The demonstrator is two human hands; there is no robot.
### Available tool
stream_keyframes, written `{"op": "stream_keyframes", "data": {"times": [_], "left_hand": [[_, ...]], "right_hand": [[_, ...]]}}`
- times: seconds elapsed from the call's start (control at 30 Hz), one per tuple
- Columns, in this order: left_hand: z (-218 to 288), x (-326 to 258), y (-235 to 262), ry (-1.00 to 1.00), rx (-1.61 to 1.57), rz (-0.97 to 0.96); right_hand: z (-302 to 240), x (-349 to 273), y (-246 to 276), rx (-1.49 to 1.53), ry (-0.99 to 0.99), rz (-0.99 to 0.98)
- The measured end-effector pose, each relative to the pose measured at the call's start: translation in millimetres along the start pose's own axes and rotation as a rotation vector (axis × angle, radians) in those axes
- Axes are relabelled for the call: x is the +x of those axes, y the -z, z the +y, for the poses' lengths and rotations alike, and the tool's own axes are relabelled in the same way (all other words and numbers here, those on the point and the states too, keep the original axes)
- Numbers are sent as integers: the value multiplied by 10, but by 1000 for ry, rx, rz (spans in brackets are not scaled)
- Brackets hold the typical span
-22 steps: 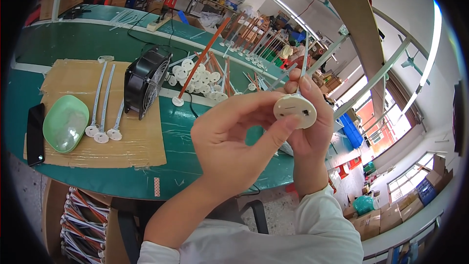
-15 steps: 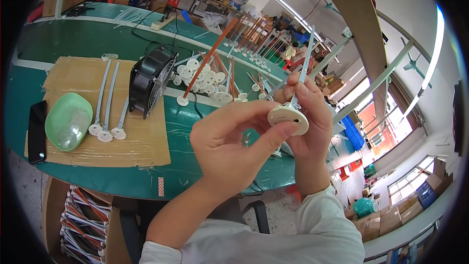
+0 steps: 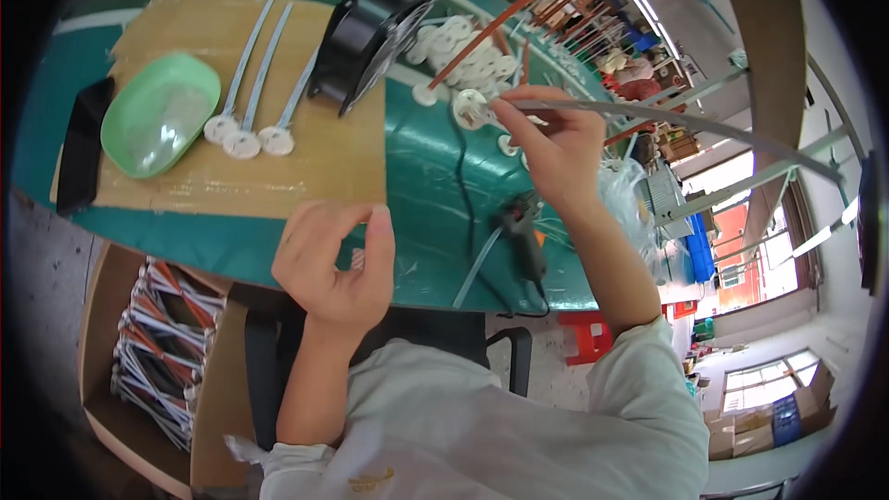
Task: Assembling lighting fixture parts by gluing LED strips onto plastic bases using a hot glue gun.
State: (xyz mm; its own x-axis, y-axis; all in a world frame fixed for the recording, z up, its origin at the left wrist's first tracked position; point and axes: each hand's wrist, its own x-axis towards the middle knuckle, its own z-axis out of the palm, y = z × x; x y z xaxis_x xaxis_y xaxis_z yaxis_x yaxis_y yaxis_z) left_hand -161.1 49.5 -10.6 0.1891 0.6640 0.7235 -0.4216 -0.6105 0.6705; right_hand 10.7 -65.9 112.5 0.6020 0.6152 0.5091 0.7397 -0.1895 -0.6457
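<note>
My right hand point(image 3: 560, 153) is raised over the table's right part, pinching a pale flat strip point(image 3: 704, 120) just by the white round disc point(image 3: 469, 111) at its end. The strip runs out past my hand to the right. Nearer me, my left hand point(image 3: 333, 264) is closed at the cardboard's front edge, thumb and forefinger tips together; anything between them is too small to make out. Below my right hand a black glue gun point(image 3: 526, 245) lies on the green table. Three strips with round white bases point(image 3: 243, 143) lie side by side on the cardboard sheet point(image 3: 306, 190).
A black fan point(image 3: 370, 32) stands at the cardboard's far right corner. Beyond it are piled white discs point(image 3: 468, 56) and an upright brown strip point(image 3: 505, 23). Left sit a green bowl point(image 3: 130, 120) and black phone point(image 3: 85, 148). A carton point(image 3: 208, 417) below holds many strips.
My left hand has let go of the disc and moved left and down. My right hand has tilted the strip from upright to nearly level. The view has shifted, showing the glue gun.
</note>
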Motion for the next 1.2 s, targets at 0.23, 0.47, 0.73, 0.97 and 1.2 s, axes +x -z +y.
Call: {"op": "stream_keyframes", "data": {"times": [0.23,0.47,0.73,0.97,1.2], "left_hand": [[-148,-93,209,50,-15,-141],[-176,-131,221,13,-64,-152],[-172,-117,202,6,-80,-140],[-32,-86,-60,485,-306,-158],[283,-95,-247,587,-714,-129]], "right_hand": [[818,352,-457,-159,-153,-81],[1035,308,-555,-365,-189,-140],[895,266,-502,-296,-226,-150],[-174,-271,-278,123,-196,-81],[-492,-507,-45,-85,324,-299]]}}
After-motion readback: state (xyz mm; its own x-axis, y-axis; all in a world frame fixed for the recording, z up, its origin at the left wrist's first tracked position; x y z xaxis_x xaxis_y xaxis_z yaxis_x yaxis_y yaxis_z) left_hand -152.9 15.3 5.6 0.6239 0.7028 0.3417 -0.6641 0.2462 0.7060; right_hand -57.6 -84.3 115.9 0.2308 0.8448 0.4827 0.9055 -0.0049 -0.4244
